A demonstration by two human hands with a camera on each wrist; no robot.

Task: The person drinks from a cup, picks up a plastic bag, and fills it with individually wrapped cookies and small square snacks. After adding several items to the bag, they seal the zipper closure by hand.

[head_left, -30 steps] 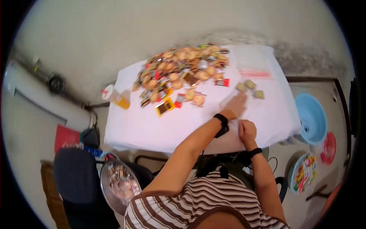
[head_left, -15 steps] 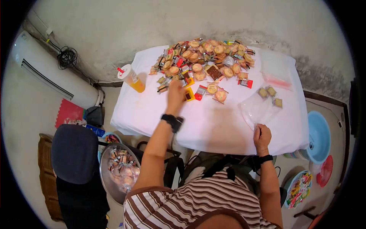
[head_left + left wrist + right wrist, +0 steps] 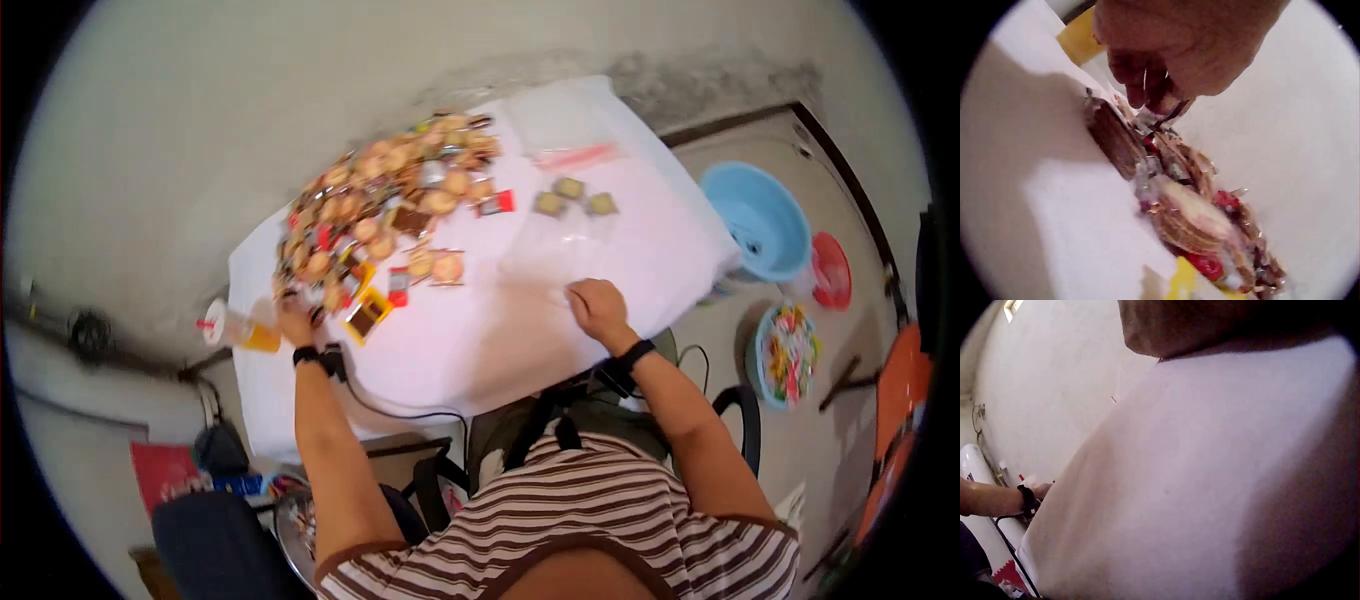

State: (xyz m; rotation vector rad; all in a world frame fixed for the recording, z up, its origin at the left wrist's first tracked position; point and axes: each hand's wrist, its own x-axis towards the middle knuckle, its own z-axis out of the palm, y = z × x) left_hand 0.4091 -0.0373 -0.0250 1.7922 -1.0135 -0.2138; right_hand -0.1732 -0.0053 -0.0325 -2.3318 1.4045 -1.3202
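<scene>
At the left end of the heap of wrapped biscuits [image 3: 375, 190], my left hand [image 3: 295, 325] bends down beside the drink cup. In the left wrist view the fingers of the left hand [image 3: 1172, 50] pinch a small wrapped snack [image 3: 1169, 109], partly hidden under them. My right hand [image 3: 598, 308] is curled at the near edge of a clear plastic bag [image 3: 550, 250] lying flat, and grips that edge. Three greenish square packets [image 3: 570, 188] lie at the bag's far end. Only a dark part of the right hand [image 3: 1210, 328] shows in its wrist view.
A cup of orange drink [image 3: 240, 330] stands left of the heap. Yellow-wrapped [image 3: 368, 313] and red-wrapped [image 3: 399, 287] snacks lie in front of it. More clear bags [image 3: 560, 125] lie at the back. Right of the table are a blue basin [image 3: 755, 220] and a tub of sweets [image 3: 788, 355].
My left hand has gone from the square packets across to the heap, then further along to its left end, where it pinches a snack. The right hand stays at the bag's edge. The head view has turned.
</scene>
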